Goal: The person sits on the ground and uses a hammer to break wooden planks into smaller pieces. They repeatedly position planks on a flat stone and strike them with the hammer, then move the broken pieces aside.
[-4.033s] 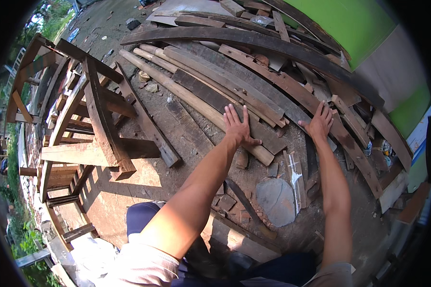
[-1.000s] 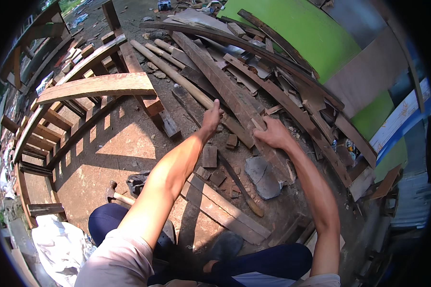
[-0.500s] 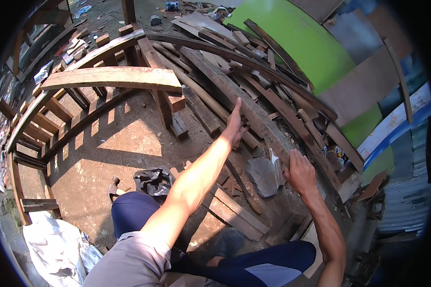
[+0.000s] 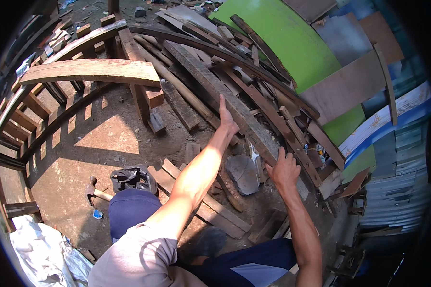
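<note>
A long, weathered wooden beam (image 4: pixel 242 112) slants from the far middle toward my right side. My left hand (image 4: pixel 229 123) holds it partway along, with the thumb up against its side and the other fingers mostly hidden beneath. At the beam's near end, my right hand (image 4: pixel 285 171) grips the corner, its fingertips bent over the edge and slightly apart. Just below the beam lies a flat grey stone (image 4: pixel 243 174). A claw hammer (image 4: pixel 98 192) rests on the ground by my left knee, close to a black plastic bag (image 4: pixel 131 179).
On the left stands a slatted wooden frame (image 4: pixel 76 48) with a thick board (image 4: pixel 91 71) across it. Scrap timber is heaped beyond the beam, beside a green panel (image 4: pixel 277 43). Corrugated metal sheets (image 4: pixel 397 191) are at right, white cloth (image 4: pixel 38 251) at lower left.
The whole view has shifted, so the surroundings sit farther left. My right hand's fingers have spread a little at the beam's end. The left hand keeps its hold.
</note>
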Available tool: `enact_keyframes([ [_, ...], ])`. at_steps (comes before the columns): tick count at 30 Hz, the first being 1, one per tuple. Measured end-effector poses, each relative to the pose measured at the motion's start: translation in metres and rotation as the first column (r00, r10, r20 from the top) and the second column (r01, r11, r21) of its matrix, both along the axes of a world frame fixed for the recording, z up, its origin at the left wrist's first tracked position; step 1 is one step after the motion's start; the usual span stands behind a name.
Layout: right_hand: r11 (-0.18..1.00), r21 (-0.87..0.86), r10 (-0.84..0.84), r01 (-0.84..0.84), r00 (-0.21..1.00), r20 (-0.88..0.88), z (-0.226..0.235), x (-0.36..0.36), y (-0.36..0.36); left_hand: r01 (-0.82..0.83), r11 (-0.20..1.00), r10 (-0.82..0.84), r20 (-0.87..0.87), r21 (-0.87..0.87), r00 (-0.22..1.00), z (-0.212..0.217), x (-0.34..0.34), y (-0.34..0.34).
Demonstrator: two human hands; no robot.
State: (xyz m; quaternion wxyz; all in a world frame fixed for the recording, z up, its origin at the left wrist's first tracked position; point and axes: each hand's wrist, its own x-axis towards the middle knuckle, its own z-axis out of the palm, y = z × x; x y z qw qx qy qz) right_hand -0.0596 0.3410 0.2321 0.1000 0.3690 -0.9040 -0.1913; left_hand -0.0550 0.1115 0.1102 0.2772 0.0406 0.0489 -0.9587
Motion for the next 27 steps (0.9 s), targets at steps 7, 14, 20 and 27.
enact_keyframes([
  [7, 0.979, -0.194, 0.078, 0.061, 0.769, 0.635, 0.035, -0.065, -0.009, 0.113, 0.958, 0.062, 0.576, -0.263, 0.815, -0.028, -0.048, -0.032],
  [14, 0.768, 0.243, -0.13, 0.592, -0.228, 0.965, 0.039, -0.136, 0.034, 0.079, 0.993, -0.021, 0.542, -0.084, 0.84, 0.012, -0.055, -0.004],
  [20, 0.869, 0.197, -0.323, 0.454, 0.218, 0.921, -0.018, -0.109, 0.023, -0.062, 0.987, 0.153, 0.744, -0.148, 0.65, -0.043, -0.057, 0.004],
  [27, 0.98, -0.138, -0.091, 0.142, 0.943, 0.321, -0.039, -0.028, 0.026, -0.009, 0.976, 0.207, 0.92, -0.217, 0.334, -0.039, -0.065, 0.013],
])
